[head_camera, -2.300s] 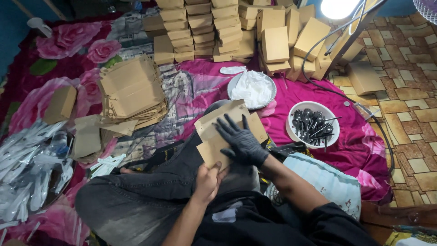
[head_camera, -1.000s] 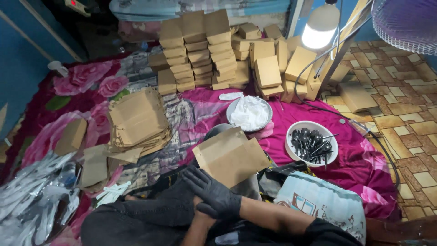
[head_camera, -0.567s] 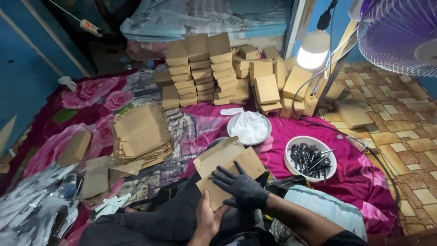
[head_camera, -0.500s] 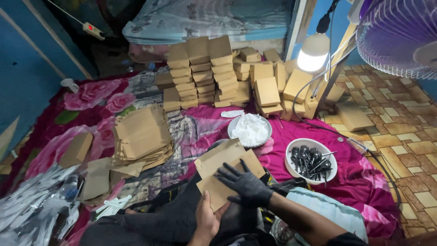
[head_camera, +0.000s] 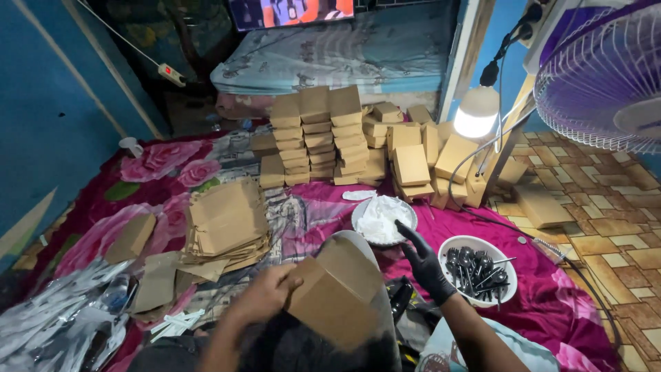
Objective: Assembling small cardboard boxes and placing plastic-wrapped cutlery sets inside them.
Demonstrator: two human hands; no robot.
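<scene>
My bare left hand (head_camera: 265,293) grips the left edge of a brown cardboard box (head_camera: 337,289) that rests on my knee. My right hand (head_camera: 423,265), in a black glove, is off the box, fingers spread, and reaches toward a white bowl (head_camera: 383,220) with white pieces in it. A second white bowl (head_camera: 482,270) to the right holds several small black items.
A pile of flat brown cardboard blanks (head_camera: 227,224) lies to the left. Stacks of folded boxes (head_camera: 330,134) stand at the back. A lit lamp (head_camera: 477,114) and a fan (head_camera: 606,76) are on the right. Silver packets (head_camera: 55,317) lie at the lower left.
My gloved right hand has let go of the box and moved right toward the bowl. My left hand now holds the box alone. The view has tilted upward.
</scene>
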